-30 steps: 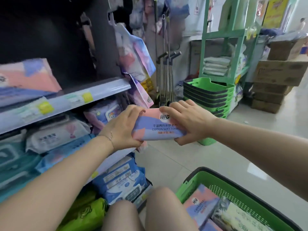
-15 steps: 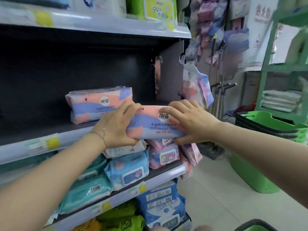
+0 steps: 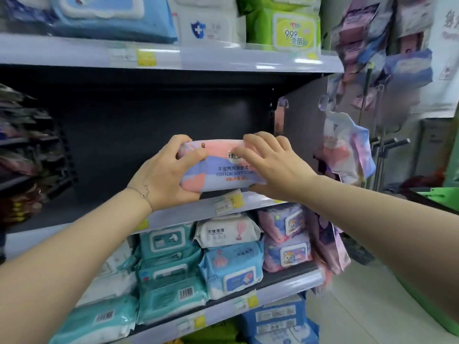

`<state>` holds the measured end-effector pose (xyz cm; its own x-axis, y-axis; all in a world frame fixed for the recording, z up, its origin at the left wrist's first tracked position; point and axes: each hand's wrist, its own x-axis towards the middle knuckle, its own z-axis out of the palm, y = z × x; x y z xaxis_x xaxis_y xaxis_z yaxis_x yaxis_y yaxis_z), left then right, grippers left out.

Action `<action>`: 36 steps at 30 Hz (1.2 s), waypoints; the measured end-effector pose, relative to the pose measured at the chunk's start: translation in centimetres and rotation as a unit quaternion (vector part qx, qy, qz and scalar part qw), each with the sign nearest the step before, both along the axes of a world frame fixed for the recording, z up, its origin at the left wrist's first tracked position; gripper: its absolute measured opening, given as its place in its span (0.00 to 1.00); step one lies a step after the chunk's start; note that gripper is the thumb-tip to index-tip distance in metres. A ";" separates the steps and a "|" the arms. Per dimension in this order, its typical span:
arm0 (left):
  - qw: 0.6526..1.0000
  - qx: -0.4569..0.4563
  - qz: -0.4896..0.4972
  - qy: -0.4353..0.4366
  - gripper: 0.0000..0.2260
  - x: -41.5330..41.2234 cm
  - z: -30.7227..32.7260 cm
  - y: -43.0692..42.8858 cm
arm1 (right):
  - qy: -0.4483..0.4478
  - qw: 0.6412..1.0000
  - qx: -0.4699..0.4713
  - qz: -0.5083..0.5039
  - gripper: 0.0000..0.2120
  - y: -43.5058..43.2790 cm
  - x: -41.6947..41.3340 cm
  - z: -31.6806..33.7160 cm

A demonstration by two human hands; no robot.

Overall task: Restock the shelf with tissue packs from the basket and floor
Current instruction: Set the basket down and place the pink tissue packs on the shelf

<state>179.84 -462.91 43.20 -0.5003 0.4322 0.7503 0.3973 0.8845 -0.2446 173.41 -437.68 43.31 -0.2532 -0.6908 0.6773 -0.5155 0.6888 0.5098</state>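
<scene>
A pink, lilac and pale-blue tissue pack (image 3: pixel 218 173) printed "COTTON SOFT TOWEL" is held flat at the front lip of the middle shelf (image 3: pixel 253 198). My left hand (image 3: pixel 164 180) grips its left end, thumb on top. My right hand (image 3: pixel 270 167) lies over its right end, fingers spread across the top and thumb under the edge. Behind the pack the dark shelf bay (image 3: pixel 154 125) shows no other packs in its visible part. The basket and the floor packs are out of view.
Wipe packs fill the shelf above (image 3: pixel 203 23) and the two shelves below (image 3: pixel 231 266). Hanging packs (image 3: pixel 347 150) dangle off the shelf's right end. Dark racks (image 3: pixel 27 155) stand at the left. A green basket edge (image 3: pixel 434 194) shows at far right, above pale floor tiles.
The pack has gone up from basket height to the middle shelf's front edge, both hands still on it. My view has risen and turned; the earlier shelved pack is no longer seen.
</scene>
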 end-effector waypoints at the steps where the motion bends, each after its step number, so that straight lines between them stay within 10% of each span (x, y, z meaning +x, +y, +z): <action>1: 1.000 0.009 0.000 0.006 0.26 -0.3 -0.2 -0.6 | 0.005 1.000 -0.005 0.001 0.39 -0.5 -0.2 -0.3; 14: 0.988 0.109 0.083 -0.077 0.23 -3.0 -2.7 -3.2 | -0.102 0.994 -0.022 0.017 0.22 -4.3 -2.6 -3.0; 23: 0.975 0.009 0.223 -0.005 0.13 -3.1 -3.8 -2.7 | -0.264 0.963 0.037 -0.028 0.23 -5.0 -2.9 -4.2; 36: 0.986 -0.129 0.001 -0.104 0.15 -2.8 -8.5 7.9 | -0.247 0.968 -0.023 0.026 0.15 1.5 0.1 -9.4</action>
<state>177.07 -455.01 34.70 -0.6325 0.5939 0.4973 0.4604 0.8045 -0.3752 173.56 -436.22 33.93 -0.5202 -0.6833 0.5124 -0.7230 0.6717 0.1616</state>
